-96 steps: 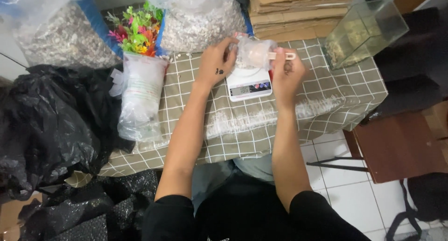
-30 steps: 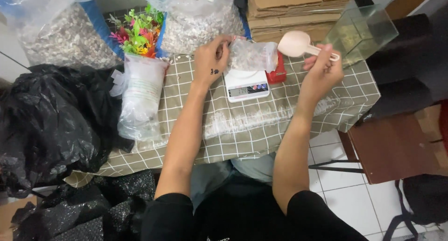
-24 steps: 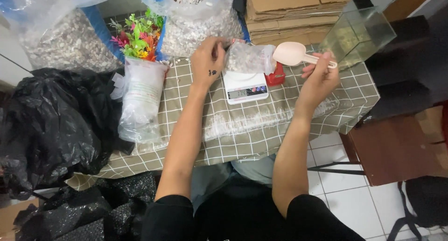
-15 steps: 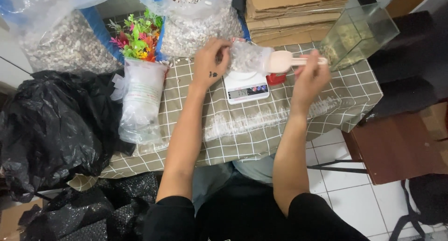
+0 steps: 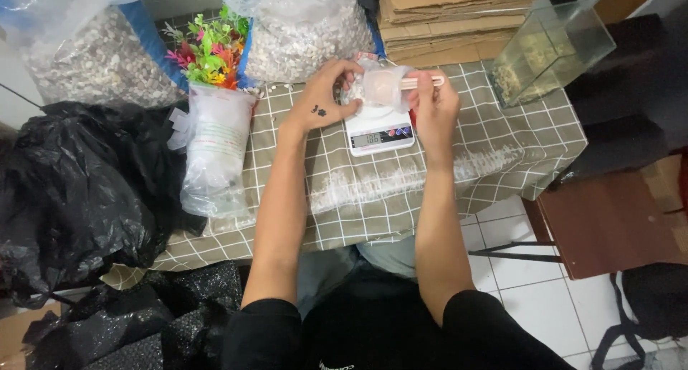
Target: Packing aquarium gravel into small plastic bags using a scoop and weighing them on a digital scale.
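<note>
A small clear plastic bag (image 5: 373,90) of pale gravel sits on a white digital kitchen scale (image 5: 380,132) on the checked tablecloth (image 5: 358,198). My left hand (image 5: 326,98) holds the bag's left side at its mouth. My right hand (image 5: 433,108) grips the handle of a pale pink plastic scoop (image 5: 405,83), whose bowl is over or inside the bag's opening. Both forearms reach across the table from the bottom of the view.
Big clear sacks of gravel (image 5: 301,33) stand at the back with colourful plastic plants (image 5: 208,51). A filled clear bag (image 5: 215,148) lies left. A glass tank (image 5: 548,51) stands right, cardboard (image 5: 444,12) behind. Black bags (image 5: 72,198) crowd the left; a brown stool (image 5: 609,227) is at the right.
My right hand swung the scoop from over by the glass tank back left to the bag on the scale. My left hand stayed on the bag.
</note>
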